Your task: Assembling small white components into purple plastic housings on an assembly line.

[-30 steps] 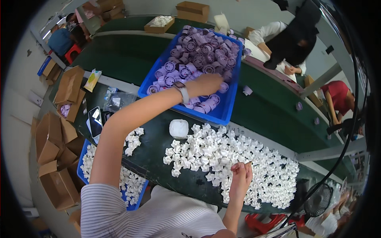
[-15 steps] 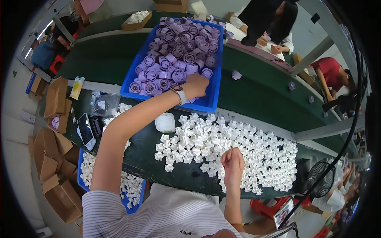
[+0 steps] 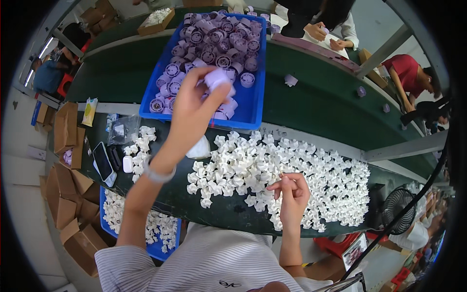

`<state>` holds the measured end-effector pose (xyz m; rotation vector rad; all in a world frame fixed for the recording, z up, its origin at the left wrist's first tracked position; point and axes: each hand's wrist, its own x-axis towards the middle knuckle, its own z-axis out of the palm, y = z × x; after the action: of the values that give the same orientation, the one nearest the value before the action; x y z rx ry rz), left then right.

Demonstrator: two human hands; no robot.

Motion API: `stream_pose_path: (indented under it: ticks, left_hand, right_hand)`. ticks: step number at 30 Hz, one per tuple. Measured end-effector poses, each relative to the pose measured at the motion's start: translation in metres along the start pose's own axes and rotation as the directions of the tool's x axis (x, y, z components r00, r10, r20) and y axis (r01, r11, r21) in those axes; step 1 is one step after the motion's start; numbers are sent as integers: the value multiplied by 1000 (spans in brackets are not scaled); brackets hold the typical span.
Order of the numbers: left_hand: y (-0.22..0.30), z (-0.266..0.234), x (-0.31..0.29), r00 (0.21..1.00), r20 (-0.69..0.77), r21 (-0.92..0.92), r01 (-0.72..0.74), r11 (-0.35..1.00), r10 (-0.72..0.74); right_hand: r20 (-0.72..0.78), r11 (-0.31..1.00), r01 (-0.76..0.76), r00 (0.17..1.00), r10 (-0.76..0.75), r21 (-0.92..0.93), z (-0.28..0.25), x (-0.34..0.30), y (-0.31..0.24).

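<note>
My left hand (image 3: 192,104) is closed round a pale purple round plastic part (image 3: 216,79), raised above the near side of a blue tray (image 3: 250,109). Many similar purple cylindrical parts (image 3: 206,36) with spoked ends are heaped in that tray. My right hand (image 3: 293,194) hovers over small white star-shaped pieces (image 3: 326,187) spread across the dark green table. Its fingers are curled with the tips close together; whether anything small sits between them is hard to make out.
A white block-like object (image 3: 199,148) lies by the white pieces. Left are a phone (image 3: 103,163), an earbud case (image 3: 127,164) and cardboard boxes (image 3: 63,194). Another blue tray (image 3: 155,250) of white pieces stands below the table edge. A fan (image 3: 398,210) is right; co-workers sit across the conveyor.
My left hand has come up out of the blue tray toward me, now with a purple part in it. My right hand has turned, its fingers loosening from a tight curl.
</note>
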<state>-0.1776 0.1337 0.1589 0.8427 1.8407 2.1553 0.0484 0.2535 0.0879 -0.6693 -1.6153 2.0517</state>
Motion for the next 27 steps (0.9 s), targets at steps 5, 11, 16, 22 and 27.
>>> stream_pose_path:
  ticks: [5,11,16,22,27]
  left_hand:
    - [21,0,-79,996,12,-197,93,976,-92]
    - [11,11,-126,962,96,-312,274,910,-257]
    - [7,15,-135,966,135,-368,256,894,-221]
    - [6,11,-137,969,170,-383,231,895,-178]
    - [8,9,-136,966,188,-371,237,898,-177]
  right_hand:
    - [-108,986,132,984,-143,-99,12,-7,-9]
    - [19,874,405,909,-416,-270,23,-9,-13]
    - [133,784,476,876,-463,-400,31,-14,-26]
    - [238,654,563,819,-521,-505,34,-15,-30]
    - [259,631,587,802,-538,-508,35,-16,-29]
